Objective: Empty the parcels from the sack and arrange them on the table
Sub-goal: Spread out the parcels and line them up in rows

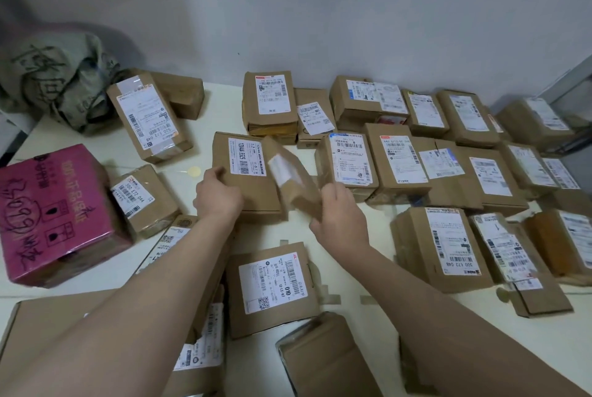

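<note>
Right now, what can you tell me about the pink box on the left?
The pink box is a large cardboard carton wrapped in glossy clear film, with gold printed characters and black marker scrawl on its top. It sits closed at the table's left edge, turned askew, touching a small brown parcel on its right. Neither hand touches it.

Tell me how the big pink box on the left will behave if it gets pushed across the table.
The pink box is probably stiff: its edges look square. Its glossy film wrap may let it slide easily. Squat and broad, it seems unlikely to tip, though it sits near the table edge, so push inward.
</note>
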Demonstrator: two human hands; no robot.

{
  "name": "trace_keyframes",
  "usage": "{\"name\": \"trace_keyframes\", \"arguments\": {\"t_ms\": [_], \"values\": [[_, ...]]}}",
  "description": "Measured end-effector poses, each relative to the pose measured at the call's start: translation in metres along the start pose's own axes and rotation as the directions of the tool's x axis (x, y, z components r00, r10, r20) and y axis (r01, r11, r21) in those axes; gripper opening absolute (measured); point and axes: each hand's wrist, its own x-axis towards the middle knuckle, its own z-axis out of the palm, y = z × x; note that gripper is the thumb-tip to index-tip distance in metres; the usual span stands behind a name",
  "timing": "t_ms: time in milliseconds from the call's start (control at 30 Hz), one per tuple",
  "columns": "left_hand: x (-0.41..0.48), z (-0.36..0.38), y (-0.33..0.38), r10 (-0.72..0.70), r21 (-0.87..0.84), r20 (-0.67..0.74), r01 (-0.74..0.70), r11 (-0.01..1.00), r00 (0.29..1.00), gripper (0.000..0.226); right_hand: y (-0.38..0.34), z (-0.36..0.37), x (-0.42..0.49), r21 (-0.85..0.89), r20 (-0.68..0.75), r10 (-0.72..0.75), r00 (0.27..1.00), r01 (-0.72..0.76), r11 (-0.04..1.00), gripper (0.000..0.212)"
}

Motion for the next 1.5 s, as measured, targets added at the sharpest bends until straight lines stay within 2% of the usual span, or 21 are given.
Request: {"name": "trace_keyframes", "arguments": {"t_ms": [100,200,267,433,500,567,633,733,833,900,933,967,1067,1167,1267,1367,1433,1500], "values": [[-0.001,0.006,-0.001,0.019,0.004,0.005,-0.019,1.0,1.0,0.06,0.002,0.003,-0.003,-0.155,-0.025,-0.085,0.996,0.08,0.985,0.039],[-0.005,0.01,-0.004,0.063,0.012,0.026,-0.064,0.998,0.998,0.061,-0.001,0.008,-0.003,-0.233,0.079,-0.094,0.992,0.11,0.966,0.046],[-0.007,0.013,-0.008,0.097,0.024,0.077,-0.099,0.995,0.992,0.063,-0.002,0.012,-0.003,-0.251,0.165,-0.06,0.985,0.101,0.963,0.045],[-0.002,0.01,-0.015,0.185,0.043,0.205,-0.198,0.979,0.961,0.07,-0.003,0.02,0.002,-0.217,0.243,0.057,0.968,-0.003,0.976,0.039],[-0.001,0.007,-0.016,0.199,0.122,0.212,-0.228,0.966,0.957,0.065,0.0,0.02,0.002,-0.214,0.199,0.006,0.98,0.037,0.976,0.039],[-0.002,0.004,-0.015,0.136,0.291,0.173,-0.182,0.939,0.975,0.067,0.003,0.022,0.0,-0.132,0.15,-0.145,0.978,0.165,0.977,0.056],[-0.006,0.002,-0.016,0.028,0.437,0.202,-0.115,0.892,0.979,0.083,-0.001,0.023,-0.002,-0.057,0.183,-0.237,0.954,0.251,0.966,0.077],[-0.009,-0.004,-0.024,-0.033,0.565,0.329,-0.169,0.808,0.944,0.103,-0.009,0.022,-0.001,-0.089,0.241,-0.142,0.96,0.167,0.982,0.072],[-0.019,-0.01,-0.027,0.1,0.651,0.31,-0.288,0.702,0.946,0.086,-0.019,0.022,0.001,-0.075,0.253,-0.112,0.961,0.135,0.988,0.062],[-0.027,-0.007,-0.021,0.239,0.692,0.433,-0.49,0.531,0.869,0.075,-0.023,0.024,0.0,-0.046,0.276,-0.124,0.953,0.142,0.989,0.065],[-0.031,-0.005,-0.018,0.248,0.702,0.496,-0.552,0.45,0.832,0.073,-0.024,0.025,-0.002,-0.057,0.286,-0.126,0.95,0.148,0.987,0.067],[-0.033,-0.003,-0.016,0.216,0.714,0.525,-0.564,0.415,0.823,0.071,-0.025,0.026,-0.003,-0.078,0.287,-0.121,0.95,0.149,0.986,0.07],[-0.036,-0.001,-0.015,0.104,0.752,0.507,-0.498,0.432,0.856,0.07,-0.03,0.029,-0.008,-0.125,0.258,-0.088,0.962,0.124,0.984,0.067],[-0.04,-0.004,-0.015,0.083,0.76,0.484,-0.465,0.453,0.871,0.071,-0.04,0.029,-0.011,-0.092,0.261,-0.048,0.964,0.075,0.993,0.055],[-0.042,-0.008,-0.017,0.086,0.777,0.456,-0.444,0.447,0.886,0.072,-0.043,0.032,-0.01,-0.075,0.379,-0.003,0.925,0.034,0.997,0.05],[-0.046,-0.013,-0.026,0.08,0.764,0.453,-0.433,0.479,0.888,0.071,-0.04,0.031,-0.006,-0.002,0.505,0.0,0.863,0.0,1.0,0.056],[-0.048,-0.017,-0.036,0.14,0.724,0.456,-0.458,0.515,0.879,0.063,-0.036,0.025,-0.005,0.065,0.484,-0.006,0.875,-0.029,0.997,0.053],[-0.053,-0.022,-0.041,0.279,0.674,0.419,-0.502,0.542,0.864,0.061,-0.031,0.016,-0.009,0.111,0.425,0.031,0.905,-0.086,0.99,0.049]]}}
